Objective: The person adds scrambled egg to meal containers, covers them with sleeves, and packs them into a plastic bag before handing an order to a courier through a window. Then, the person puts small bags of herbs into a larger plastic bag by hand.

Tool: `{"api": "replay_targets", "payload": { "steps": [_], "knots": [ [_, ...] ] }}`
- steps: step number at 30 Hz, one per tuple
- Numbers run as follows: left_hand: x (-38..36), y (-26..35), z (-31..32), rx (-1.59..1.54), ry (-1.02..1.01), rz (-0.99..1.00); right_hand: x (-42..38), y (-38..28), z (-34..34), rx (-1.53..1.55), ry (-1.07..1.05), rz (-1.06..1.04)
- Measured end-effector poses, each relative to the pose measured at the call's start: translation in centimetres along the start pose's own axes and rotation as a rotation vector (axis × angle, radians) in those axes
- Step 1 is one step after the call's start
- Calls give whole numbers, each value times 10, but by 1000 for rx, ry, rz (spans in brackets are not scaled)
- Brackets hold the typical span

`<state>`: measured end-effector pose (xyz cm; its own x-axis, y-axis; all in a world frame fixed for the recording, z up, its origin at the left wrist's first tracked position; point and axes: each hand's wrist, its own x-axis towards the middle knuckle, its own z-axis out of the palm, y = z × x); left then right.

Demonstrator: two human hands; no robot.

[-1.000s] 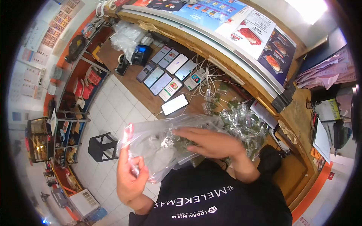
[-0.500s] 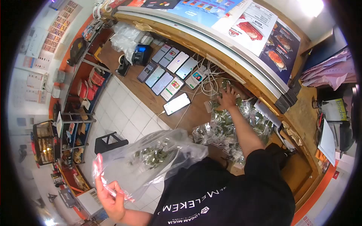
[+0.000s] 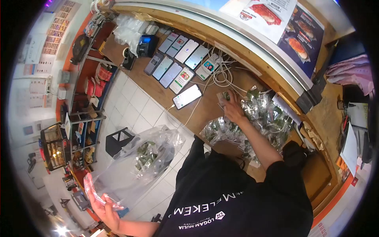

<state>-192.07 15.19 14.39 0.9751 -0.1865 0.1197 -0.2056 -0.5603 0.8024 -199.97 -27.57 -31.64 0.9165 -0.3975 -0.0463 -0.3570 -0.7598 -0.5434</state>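
My left hand [image 3: 105, 212] is closed on the edge of a large clear plastic bag [image 3: 125, 179], holding it up at the lower left. Inside the bag lies a cluster of small packets with green leafy contents [image 3: 147, 157]. Over the wooden counter, my right hand [image 3: 233, 110] pinches one small clear packet of green leaves [image 3: 225, 96] between its fingers. Beside and behind that hand is a heap of similar shiny packets [image 3: 268, 114], partly covered by my right forearm.
Several phones [image 3: 167, 75] lie in rows on the counter [image 3: 138, 81], with white charging cables [image 3: 227, 71] next to them. A tape dispenser [image 3: 128, 60] and a bunch of plastic bags [image 3: 128, 33] sit at the far left end. A black stand [image 3: 118, 141] is on the tiled floor.
My right hand has drawn back slightly from the heap's far edge, with a packet now in its fingers. The bag in my left hand has shifted left and down, hanging lower.
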Motion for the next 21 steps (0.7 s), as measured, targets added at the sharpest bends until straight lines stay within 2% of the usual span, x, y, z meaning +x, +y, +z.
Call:
{"api": "replay_targets", "payload": {
  "steps": [1,4,7,10,13,16,18,21],
  "knots": [
    [1,-4,-2,-2,-2,6,-1,1,14,-34,45,-82],
    [3,0,1,28,-4,1,-9,-2,30,-114,56,-98],
    [0,2,5,52,-9,-16,-30,-40,17,-82,-30,-136],
    [-4,22,21,39,-64,-61,-51,-62,46,-77,-190,-342],
    [-4,32,29,59,-81,-54,-65,-67,60,-130,-233,-413],
    [-10,23,23,59,-20,-1,-53,-39,61,-300,-20,-352],
    [-18,9,6,12,31,-20,-37,-23,41,-243,-69,-238],
    [-19,27,24,32,-3,-33,-12,-12,1,-182,-70,-126]
  ]
}}
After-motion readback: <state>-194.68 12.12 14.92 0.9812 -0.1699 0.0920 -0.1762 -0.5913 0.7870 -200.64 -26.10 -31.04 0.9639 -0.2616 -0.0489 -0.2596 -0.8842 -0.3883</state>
